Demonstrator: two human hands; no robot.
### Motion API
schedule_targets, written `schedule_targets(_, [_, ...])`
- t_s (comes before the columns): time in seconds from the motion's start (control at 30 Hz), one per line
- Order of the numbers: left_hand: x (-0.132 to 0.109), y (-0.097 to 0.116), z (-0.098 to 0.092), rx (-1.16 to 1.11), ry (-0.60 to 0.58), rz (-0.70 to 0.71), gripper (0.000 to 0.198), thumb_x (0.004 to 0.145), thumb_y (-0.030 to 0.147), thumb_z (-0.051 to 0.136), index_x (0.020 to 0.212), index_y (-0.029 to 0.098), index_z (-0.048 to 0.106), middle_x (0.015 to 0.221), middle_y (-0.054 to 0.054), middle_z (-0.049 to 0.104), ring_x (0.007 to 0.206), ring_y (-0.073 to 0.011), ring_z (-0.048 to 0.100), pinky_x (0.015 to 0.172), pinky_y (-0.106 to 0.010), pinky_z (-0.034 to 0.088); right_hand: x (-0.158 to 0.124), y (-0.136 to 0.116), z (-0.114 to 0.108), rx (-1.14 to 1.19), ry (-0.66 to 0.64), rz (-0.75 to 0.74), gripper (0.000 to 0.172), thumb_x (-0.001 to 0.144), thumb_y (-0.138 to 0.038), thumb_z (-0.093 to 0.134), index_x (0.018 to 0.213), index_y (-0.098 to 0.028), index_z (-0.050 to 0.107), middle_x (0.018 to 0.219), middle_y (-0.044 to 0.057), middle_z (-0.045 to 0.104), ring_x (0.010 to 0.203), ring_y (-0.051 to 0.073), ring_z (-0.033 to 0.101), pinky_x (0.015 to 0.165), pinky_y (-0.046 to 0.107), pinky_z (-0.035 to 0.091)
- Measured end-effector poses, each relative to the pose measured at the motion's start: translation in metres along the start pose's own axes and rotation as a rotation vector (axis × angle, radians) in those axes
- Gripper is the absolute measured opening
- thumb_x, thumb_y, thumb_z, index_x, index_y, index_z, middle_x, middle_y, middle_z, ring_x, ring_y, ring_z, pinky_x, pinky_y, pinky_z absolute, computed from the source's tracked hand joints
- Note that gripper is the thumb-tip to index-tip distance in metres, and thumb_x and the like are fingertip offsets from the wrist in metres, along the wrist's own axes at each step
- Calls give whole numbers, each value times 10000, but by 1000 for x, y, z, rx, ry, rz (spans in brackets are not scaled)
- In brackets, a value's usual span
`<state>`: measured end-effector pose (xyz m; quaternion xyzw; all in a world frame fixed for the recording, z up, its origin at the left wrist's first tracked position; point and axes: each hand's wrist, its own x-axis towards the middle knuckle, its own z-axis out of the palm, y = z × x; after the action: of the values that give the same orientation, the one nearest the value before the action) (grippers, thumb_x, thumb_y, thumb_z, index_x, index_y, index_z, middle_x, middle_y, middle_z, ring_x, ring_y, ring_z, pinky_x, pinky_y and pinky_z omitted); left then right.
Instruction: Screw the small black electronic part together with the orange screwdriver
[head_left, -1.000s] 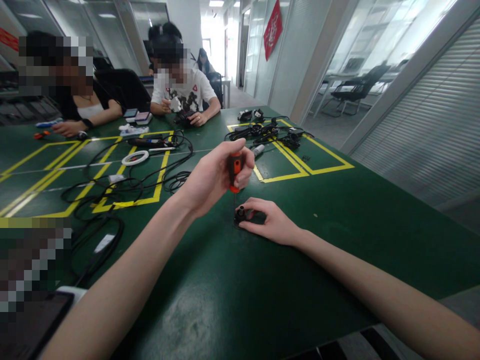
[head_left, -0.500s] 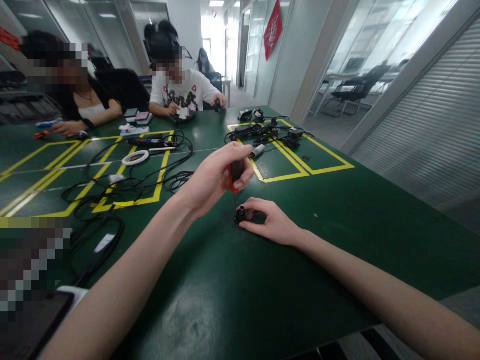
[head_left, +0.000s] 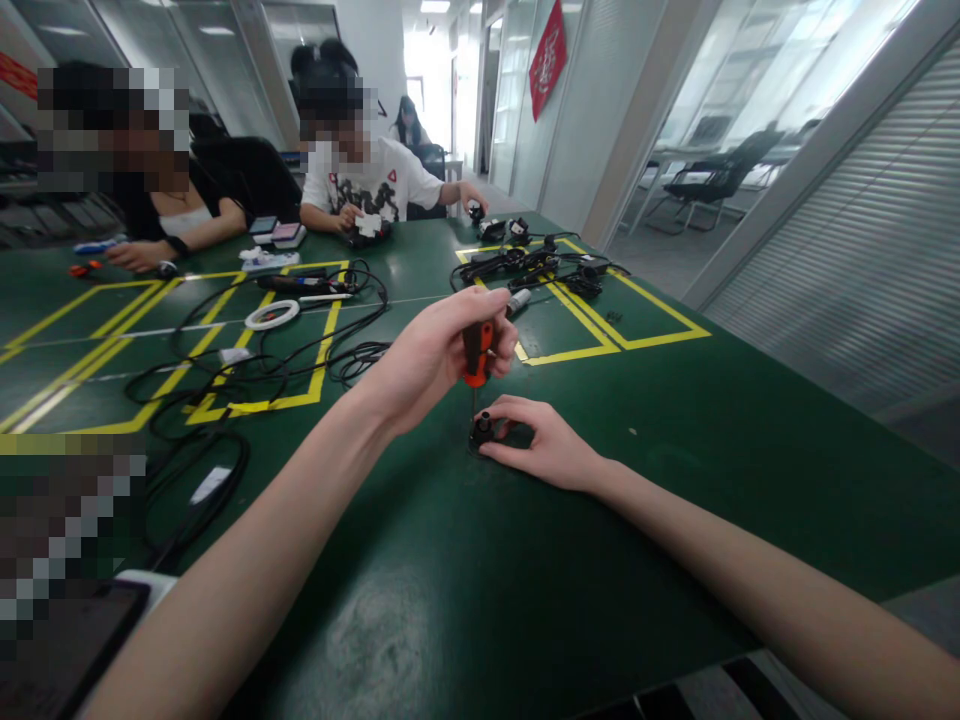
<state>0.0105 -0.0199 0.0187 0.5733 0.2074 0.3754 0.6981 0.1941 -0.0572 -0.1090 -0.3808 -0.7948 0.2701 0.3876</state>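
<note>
My left hand (head_left: pixel 427 360) is wrapped round the orange and black handle of a small screwdriver (head_left: pixel 476 355), held upright with its thin shaft pointing down. The tip meets a small black part (head_left: pixel 480 430) that rests on the green table (head_left: pixel 675 420). My right hand (head_left: pixel 544 445) lies on the table and pinches that black part between thumb and fingers, holding it still.
Black cables (head_left: pixel 247 380) sprawl over yellow-taped squares to the left. More black parts and cables (head_left: pixel 540 265) lie in a taped square behind my hands. A white tape ring (head_left: pixel 270 315) sits far left. Two other people sit at the table's far end. A dark phone (head_left: pixel 60 650) lies at the lower left.
The screwdriver handle has turned in my left fingers, showing more orange. The person in white at the far end has stretched an arm out to the right. My right hand has stayed put.
</note>
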Motion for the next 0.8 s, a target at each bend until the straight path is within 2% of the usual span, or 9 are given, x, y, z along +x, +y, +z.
schedule_targets(0.07, [-1,0,0,-4,-3,6,304,885,423,670,773,175,536,708,3,603,648,-113,586,647,-229,475,0,0,0,-4,0,0,208,899,-272,747,1084,-181,718,1017,76,731,828,179,699,765,320,603])
schedule_targets(0.17, [-1,1,0,-3,-21,13,289,904,388,650,761,184,503,642,22,563,552,-86,498,577,-216,417,0,-1,0,-12,0,5,214,899,-275,749,1085,-175,717,1022,80,731,818,179,699,762,321,600])
schedule_targets(0.3, [1,2,0,4,-38,12,301,919,436,622,782,173,575,562,37,464,503,-85,417,531,-219,365,0,-2,-1,-13,-6,9,208,898,-274,748,1081,-179,720,1013,75,731,822,181,697,764,316,596])
schedule_targets(0.43, [2,3,0,-8,-15,-3,380,911,481,583,713,157,591,581,15,450,533,-102,443,546,-240,388,1,-2,-1,-15,-8,8,206,897,-263,748,1083,-179,724,1010,72,731,817,172,688,758,308,594])
schedule_targets(0.67, [1,-1,-2,-22,-13,32,235,874,337,671,772,167,543,715,13,561,665,-100,545,655,-224,457,0,-1,0,-3,0,3,202,895,-254,752,1081,-179,727,1018,75,739,825,175,698,755,302,595])
schedule_targets(0.8, [0,-1,-3,0,-36,33,274,889,348,674,780,189,479,679,28,561,584,-88,506,576,-223,401,-1,0,0,-5,4,0,200,894,-259,754,1075,-178,724,1021,76,739,822,176,696,759,306,592])
